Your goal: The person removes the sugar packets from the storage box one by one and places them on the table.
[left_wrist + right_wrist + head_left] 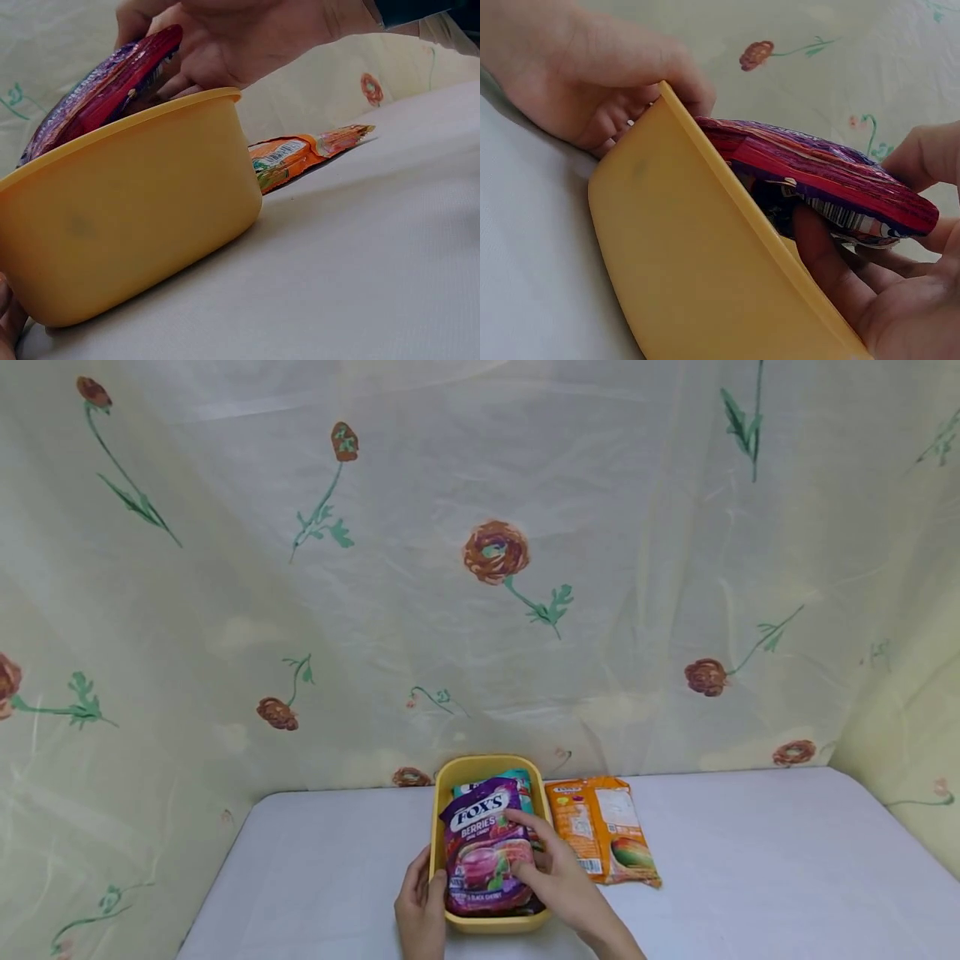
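A purple pouch of berry candy (pixel 480 835) lies tilted at the top of a yellow plastic tub (pixel 497 925), its printed front facing up. My right hand (pixel 558 877) holds this pouch by its right side; in the right wrist view the thumb is on one face and fingers reach beneath the pouch (pixel 840 180). At the tub's left wall, my left hand (pixel 422 902) grips the rim, thumb over the edge and fingers outside, as the right wrist view shows. Behind the purple pouch, a teal candy pouch (pixel 517 776) sits in the tub, mostly covered.
An orange candy pouch (pixel 603 831) with a mango picture lies flat on the white table (pixel 750 860), just right of the tub. A flower-printed curtain (pixel 600 568) hangs behind the table and along both sides.
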Demonstrator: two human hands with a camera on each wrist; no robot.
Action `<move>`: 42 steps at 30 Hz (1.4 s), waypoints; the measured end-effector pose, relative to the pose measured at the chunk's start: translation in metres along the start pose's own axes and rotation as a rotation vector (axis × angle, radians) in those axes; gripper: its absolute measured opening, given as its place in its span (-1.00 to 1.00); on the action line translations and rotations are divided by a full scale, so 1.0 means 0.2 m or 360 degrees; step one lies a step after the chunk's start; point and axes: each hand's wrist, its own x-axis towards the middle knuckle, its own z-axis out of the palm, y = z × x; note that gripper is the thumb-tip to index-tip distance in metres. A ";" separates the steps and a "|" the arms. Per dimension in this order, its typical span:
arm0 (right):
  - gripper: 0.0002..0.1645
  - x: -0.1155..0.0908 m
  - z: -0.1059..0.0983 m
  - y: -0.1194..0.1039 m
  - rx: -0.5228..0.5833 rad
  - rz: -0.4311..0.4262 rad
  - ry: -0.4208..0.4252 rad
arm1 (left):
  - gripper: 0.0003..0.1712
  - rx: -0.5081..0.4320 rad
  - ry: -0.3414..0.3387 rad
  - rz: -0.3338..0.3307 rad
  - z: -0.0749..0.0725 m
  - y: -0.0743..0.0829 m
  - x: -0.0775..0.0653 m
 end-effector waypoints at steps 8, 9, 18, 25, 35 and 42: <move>-0.34 0.01 -0.02 -0.01 0.0027 0.0095 0.0214 | -0.56 -0.0055 0.0015 0.0043 0.00 -0.01 0.00; -0.35 0.01 -0.02 -0.01 0.0033 0.0092 0.0245 | -0.57 -0.0070 0.0015 0.0056 0.00 -0.01 0.00; -0.46 0.01 -0.06 -0.02 0.0084 0.0005 0.0410 | -0.56 -0.0067 0.0005 0.0074 0.00 -0.01 0.01; -0.51 0.00 -0.10 -0.03 0.0144 -0.0041 0.0454 | -0.56 -0.0061 0.0003 0.0036 -0.01 0.00 0.01; -0.51 -0.01 -0.17 -0.01 0.0105 -0.0022 0.0625 | -0.56 -0.0047 -0.0009 0.0059 0.01 -0.02 -0.01; -0.52 -0.01 -0.20 0.00 0.0139 -0.0071 0.0673 | -0.56 -0.0042 0.0004 0.0035 -0.01 0.02 -0.01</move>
